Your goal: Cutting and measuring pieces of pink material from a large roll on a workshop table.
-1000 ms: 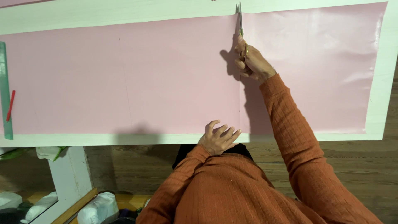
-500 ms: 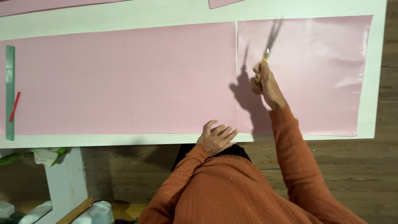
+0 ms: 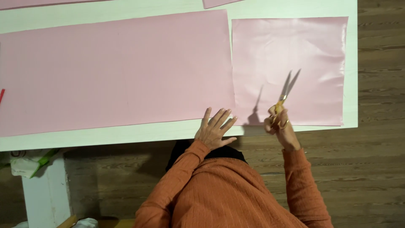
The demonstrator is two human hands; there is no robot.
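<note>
A large pink sheet (image 3: pixel 114 71) lies flat on the white table (image 3: pixel 105 135), with a smaller cut-off pink piece (image 3: pixel 291 55) beside it on the right, a narrow gap between them. My left hand (image 3: pixel 216 128) rests flat, fingers spread, on the table's near edge at the large sheet's lower right corner. My right hand (image 3: pixel 278 124) is raised over the near edge of the small piece and holds scissors (image 3: pixel 287 88) with gold handles, blades slightly apart and pointing away from me.
Another pink scrap (image 3: pixel 219 3) pokes in at the table's far edge. A red marker tip (image 3: pixel 1 95) shows at the far left. A white table leg (image 3: pixel 46 190) and a crumpled bag (image 3: pixel 29 160) sit below left. Wooden floor (image 3: pixel 379 147) lies to the right.
My right hand drew the scissors back from the far end of the cut toward me. The pink sheet now lies in two separate pieces. My left hand stayed at the near edge.
</note>
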